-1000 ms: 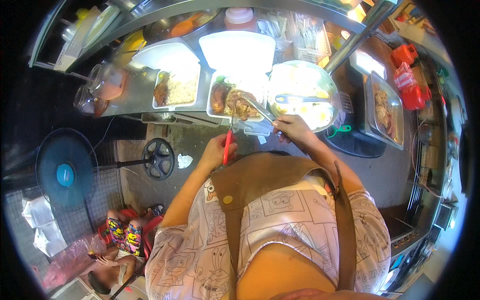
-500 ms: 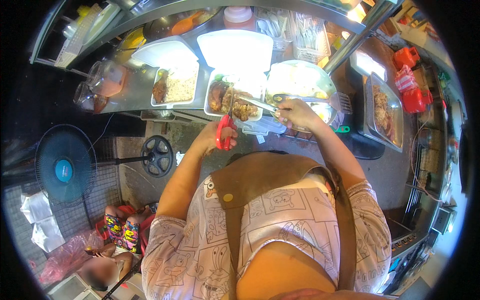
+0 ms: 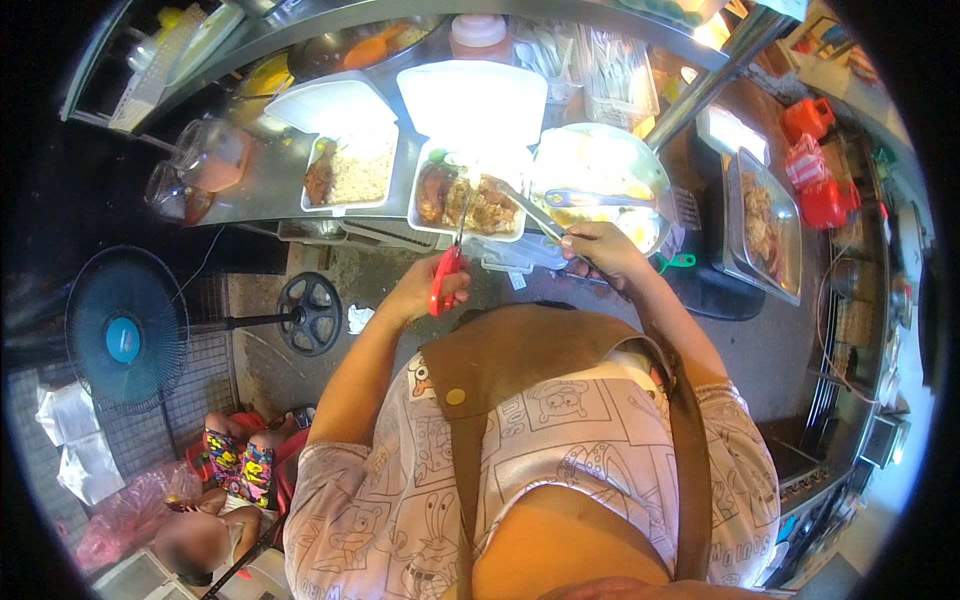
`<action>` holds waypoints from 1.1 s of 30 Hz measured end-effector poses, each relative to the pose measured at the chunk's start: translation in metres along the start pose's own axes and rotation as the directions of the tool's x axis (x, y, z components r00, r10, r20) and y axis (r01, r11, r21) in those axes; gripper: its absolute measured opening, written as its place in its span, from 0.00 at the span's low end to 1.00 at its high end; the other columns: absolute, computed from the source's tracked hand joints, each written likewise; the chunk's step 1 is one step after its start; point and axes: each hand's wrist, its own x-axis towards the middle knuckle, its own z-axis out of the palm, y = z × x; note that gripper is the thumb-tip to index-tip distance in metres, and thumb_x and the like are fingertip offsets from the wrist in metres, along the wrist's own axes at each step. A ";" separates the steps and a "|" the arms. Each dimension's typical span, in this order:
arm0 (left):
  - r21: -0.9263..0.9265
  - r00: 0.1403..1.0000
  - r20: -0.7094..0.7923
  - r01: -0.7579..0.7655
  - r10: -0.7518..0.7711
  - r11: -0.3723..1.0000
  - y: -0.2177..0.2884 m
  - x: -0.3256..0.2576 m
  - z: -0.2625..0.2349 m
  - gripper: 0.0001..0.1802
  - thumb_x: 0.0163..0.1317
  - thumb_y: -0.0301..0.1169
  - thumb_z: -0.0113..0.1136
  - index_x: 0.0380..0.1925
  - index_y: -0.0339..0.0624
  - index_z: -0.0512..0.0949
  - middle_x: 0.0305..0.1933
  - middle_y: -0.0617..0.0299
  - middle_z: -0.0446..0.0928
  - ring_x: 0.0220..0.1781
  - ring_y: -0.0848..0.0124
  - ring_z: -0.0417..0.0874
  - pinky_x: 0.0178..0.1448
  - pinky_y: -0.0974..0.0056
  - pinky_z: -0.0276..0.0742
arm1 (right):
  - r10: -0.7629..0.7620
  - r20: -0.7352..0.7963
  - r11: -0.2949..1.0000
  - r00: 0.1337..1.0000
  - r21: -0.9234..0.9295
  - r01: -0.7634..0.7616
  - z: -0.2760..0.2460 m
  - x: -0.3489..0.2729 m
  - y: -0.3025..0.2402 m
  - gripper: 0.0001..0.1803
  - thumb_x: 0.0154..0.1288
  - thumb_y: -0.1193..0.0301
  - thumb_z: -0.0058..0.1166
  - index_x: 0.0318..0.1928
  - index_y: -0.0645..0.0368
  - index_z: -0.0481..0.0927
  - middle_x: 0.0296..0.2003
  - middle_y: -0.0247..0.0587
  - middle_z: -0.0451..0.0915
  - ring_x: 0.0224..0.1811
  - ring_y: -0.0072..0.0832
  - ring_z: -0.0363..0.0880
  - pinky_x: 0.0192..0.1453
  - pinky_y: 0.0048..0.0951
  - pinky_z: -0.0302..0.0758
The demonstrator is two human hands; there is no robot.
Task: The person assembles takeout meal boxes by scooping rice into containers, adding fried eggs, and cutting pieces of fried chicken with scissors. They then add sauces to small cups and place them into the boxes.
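Observation:
My left hand is closed round the red handles of a pair of scissors, whose blades reach up into an open white takeaway box. Browned fried meat lies inside that box, with a green slice at its far side. Metal tongs are gripped by my right hand, and their tips touch the meat's right part. Glare washes out part of the box. Just left stands a second open box with rice and a brown piece of meat.
Right of the boxes sits a large round bowl with a spatula across it. A metal tray of fried food stands farther right. A fan is at left; a seated person is behind it.
Both my hands have drawn slightly nearer to me, with the scissors and tongs. My right hand has dropped below the bowl's rim, and the tongs slant more steeply.

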 end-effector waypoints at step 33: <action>0.132 0.999 -0.020 -0.027 0.030 0.991 0.004 0.016 0.012 0.19 0.56 0.31 0.60 0.45 0.29 0.75 0.29 0.59 0.78 0.25 0.73 0.80 0.28 0.69 0.75 | -0.155 -0.026 0.970 0.988 -0.193 0.147 0.003 0.014 -0.004 0.11 0.65 0.66 0.54 0.34 0.63 0.79 0.27 0.35 0.78 0.20 0.22 0.75 0.26 0.24 0.74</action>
